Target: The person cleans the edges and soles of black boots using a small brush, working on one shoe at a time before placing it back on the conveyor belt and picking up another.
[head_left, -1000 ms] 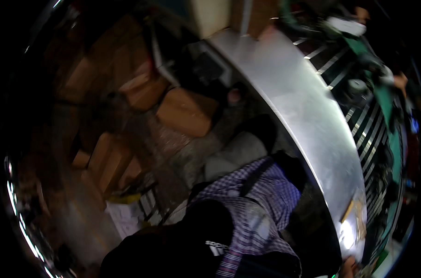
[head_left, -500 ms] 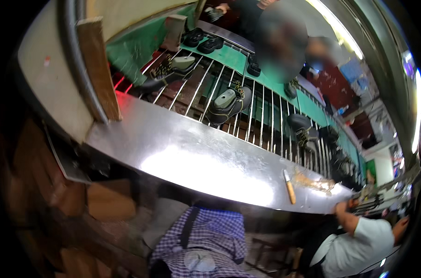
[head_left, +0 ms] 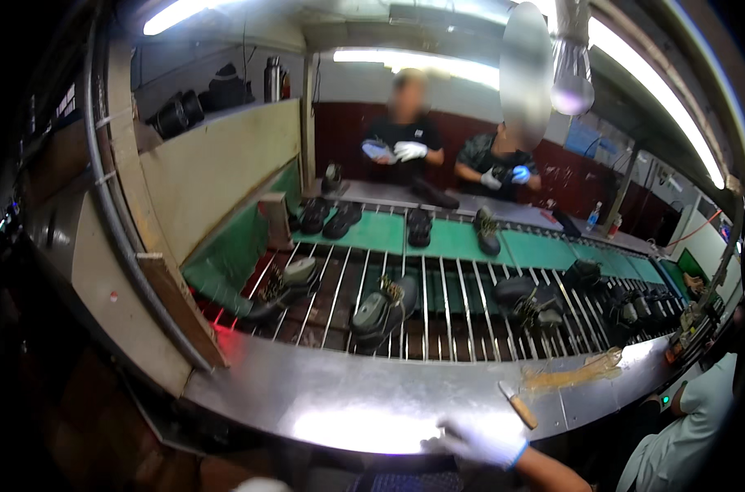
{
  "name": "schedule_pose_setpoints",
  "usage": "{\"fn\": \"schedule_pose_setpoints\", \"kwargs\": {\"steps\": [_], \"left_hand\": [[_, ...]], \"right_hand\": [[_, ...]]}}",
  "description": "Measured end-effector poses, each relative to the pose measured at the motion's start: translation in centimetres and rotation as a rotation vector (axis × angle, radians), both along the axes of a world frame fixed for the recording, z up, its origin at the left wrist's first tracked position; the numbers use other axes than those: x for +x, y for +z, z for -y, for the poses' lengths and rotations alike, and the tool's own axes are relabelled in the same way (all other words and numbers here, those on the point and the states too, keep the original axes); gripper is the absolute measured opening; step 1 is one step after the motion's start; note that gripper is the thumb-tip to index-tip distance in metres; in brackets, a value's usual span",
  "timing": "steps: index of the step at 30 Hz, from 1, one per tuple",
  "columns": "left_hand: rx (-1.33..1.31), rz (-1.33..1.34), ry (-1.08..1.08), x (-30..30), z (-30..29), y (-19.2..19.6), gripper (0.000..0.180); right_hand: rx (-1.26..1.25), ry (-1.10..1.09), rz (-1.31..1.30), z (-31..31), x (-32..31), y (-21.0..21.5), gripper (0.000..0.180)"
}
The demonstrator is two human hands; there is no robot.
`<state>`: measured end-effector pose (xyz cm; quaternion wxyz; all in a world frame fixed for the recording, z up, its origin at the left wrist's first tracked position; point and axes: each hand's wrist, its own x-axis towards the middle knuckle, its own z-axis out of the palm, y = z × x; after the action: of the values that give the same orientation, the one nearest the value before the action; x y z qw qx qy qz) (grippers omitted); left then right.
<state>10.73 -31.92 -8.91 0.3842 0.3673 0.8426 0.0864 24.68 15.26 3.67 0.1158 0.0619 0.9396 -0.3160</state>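
Below the smooth, shiny steel ledge (head_left: pixel 340 398), a pale rounded patch (head_left: pixel 262 485) may be the left hand, but it is cut off and I cannot tell its state. The right hand (head_left: pixel 477 439), in a white glove with a blue cuff, is at the ledge's near edge; its fingers are blurred, so I cannot tell how wide they stand. On the ledge, near that glove, lies a knife (head_left: pixel 520 408) with a rounded wooden handle; farther right along it is a wrinkled brownish strip (head_left: pixel 573 373). Past the ledge, thin metal rods (head_left: pixel 447 312) carry dark boots (head_left: pixel 397 309); the 2 leftmost each hold a grey-green block. Beyond, green cloth (head_left: pixel 454 236) bears dark shoes (head_left: pixel 340 220). Farthest from the ledge, 2 people (head_left: pixel 405 134) wear gloves, their held items unclear.
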Motion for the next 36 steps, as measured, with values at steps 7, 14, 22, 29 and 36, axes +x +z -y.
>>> {"fn": "schedule_pose_setpoints", "kwargs": {"steps": [7,14,22,29,36], "left_hand": [[0.833,-0.754,0.374,-6.4,-8.6,9.6,0.033],[1.024,-0.967,0.441,-18.7,-17.0,7.1,0.071],[0.686,-1.058,0.201,-43.7,-36.0,9.9,0.09],[0.166,-0.926,0.124,-57.8,-44.3,7.6,0.085],[0.308,-0.781,0.247,-65.4,-49.6,3.0,0.09]], "right_hand": [[0.35,0.197,-0.451,1.5,-5.2,5.4,0.046],[0.45,0.137,-0.638,-7.8,-13.4,-0.2,0.058],[0.508,-0.696,-0.276,-30.6,-32.4,-10.9,0.08],[0.556,-0.425,-0.181,-32.6,-46.8,-10.9,0.064],[0.466,-0.395,-0.387,-34.1,-53.7,-11.8,0.064]]}}
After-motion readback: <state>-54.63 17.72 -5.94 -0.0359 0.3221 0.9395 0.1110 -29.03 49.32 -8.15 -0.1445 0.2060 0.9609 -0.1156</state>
